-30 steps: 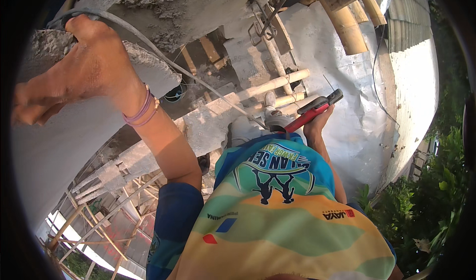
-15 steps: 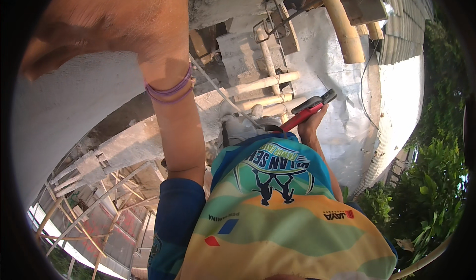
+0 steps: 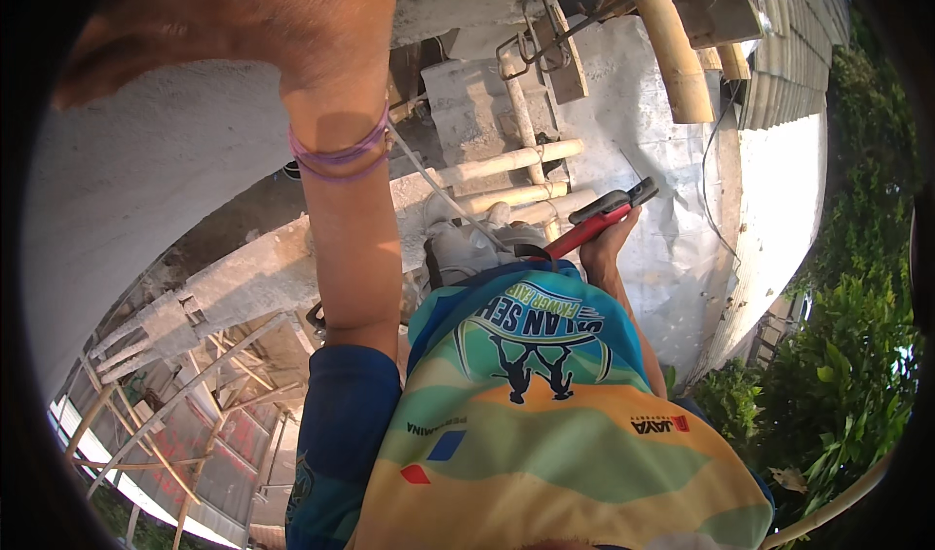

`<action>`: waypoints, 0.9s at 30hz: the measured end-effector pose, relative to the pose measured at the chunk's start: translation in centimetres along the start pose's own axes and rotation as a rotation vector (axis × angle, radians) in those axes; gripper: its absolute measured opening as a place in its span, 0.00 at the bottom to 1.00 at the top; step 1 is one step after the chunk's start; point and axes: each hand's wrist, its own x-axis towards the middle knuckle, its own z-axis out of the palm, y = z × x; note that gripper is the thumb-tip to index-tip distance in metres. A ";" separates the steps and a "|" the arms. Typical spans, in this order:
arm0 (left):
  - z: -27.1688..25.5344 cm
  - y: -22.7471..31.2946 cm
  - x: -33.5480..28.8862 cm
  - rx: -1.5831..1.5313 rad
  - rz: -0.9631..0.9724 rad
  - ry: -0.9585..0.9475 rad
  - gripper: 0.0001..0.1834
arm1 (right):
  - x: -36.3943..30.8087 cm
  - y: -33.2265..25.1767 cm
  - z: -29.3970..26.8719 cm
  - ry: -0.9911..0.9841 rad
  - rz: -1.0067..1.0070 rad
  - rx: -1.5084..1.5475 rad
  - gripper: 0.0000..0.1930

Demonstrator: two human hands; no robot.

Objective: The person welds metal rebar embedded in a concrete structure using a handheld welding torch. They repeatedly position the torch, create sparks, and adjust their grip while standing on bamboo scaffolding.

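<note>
My left arm is raised, and the left hand (image 3: 224,14) looms large and blurred at the upper left, close to a pale smooth wall (image 3: 127,189). Purple bands circle its wrist; its fingers are cut off or hidden, so what it touches cannot be seen. Low on the right side of my body, my right hand (image 3: 606,243) is closed round a red and black hand tool (image 3: 582,230). A dark end with a thin rod shows beyond the hand. The exact kind of tool is not clear.
Bamboo poles (image 3: 511,165) and metal sheeting (image 3: 672,112) lie below me. A thick bamboo pole (image 3: 667,43) and bent steel bars (image 3: 541,48) jut in at the top. Bamboo scaffolding (image 3: 185,423) stands lower left, a corrugated roof (image 3: 794,53) upper right, leafy plants (image 3: 838,355) at right.
My left hand has moved up a little, and its wrist has shifted slightly right. My right hand keeps hold of the tool almost unchanged. The whole view has shifted slightly.
</note>
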 end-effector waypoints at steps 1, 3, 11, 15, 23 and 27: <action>0.0 0.2 -0.2 0.000 0.006 0.001 0.46 | 0.0 0.0 0.0 0.001 -0.006 0.007 0.28; -0.1 0.5 -0.4 -0.004 -0.003 -0.002 0.46 | -0.1 -0.1 -0.1 -0.006 -0.013 0.003 0.27; -0.8 0.4 -0.3 -0.007 -0.014 -0.012 0.46 | -0.5 -0.1 0.8 -0.004 -0.040 -0.026 0.26; -0.8 0.2 0.3 -0.005 -0.016 -0.006 0.46 | -1.1 -0.3 1.4 -0.026 -0.059 -0.047 0.27; -0.6 -0.6 1.4 0.013 0.027 -0.003 0.47 | -1.2 -0.1 1.1 -0.012 -0.041 -0.017 0.29; -0.3 -1.4 2.9 0.038 0.091 0.009 0.47 | -0.5 0.8 -0.2 0.024 -0.013 0.050 0.29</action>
